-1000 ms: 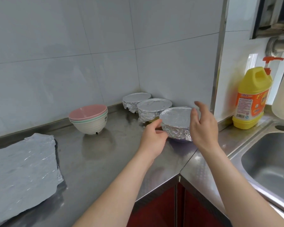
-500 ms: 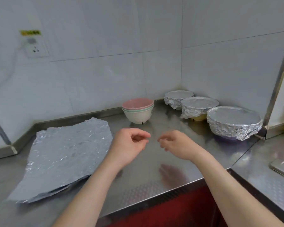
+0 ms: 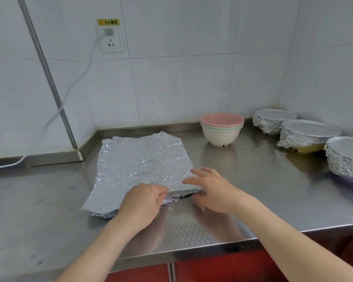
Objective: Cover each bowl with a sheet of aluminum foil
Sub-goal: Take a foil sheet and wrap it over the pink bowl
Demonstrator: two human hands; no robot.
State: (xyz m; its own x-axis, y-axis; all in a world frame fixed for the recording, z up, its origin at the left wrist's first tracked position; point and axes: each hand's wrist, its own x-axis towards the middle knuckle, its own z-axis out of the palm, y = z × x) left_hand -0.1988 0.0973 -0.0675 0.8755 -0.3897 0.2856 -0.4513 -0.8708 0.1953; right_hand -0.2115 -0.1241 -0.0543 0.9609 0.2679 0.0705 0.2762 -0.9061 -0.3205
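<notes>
Foil stack (image 3: 143, 165) lies centre frame. My left hand (image 3: 141, 202) pinches its near edge; right hand (image 3: 214, 190) flat, fingers (image 3: 200, 171) spread on the corner. Judged thin, light, tear-prone, sheets clinging: peel one by the corner, slowly.

White-tiled walls (image 3: 192, 78), steel counter (image 3: 253, 200)

Left hand (image 3: 140, 202) and right hand (image 3: 214, 192) bare, left forearm (image 3: 94, 249) and right forearm (image 3: 293, 237) bare up to the frame edge, nail detail too blurred to tell
</notes>
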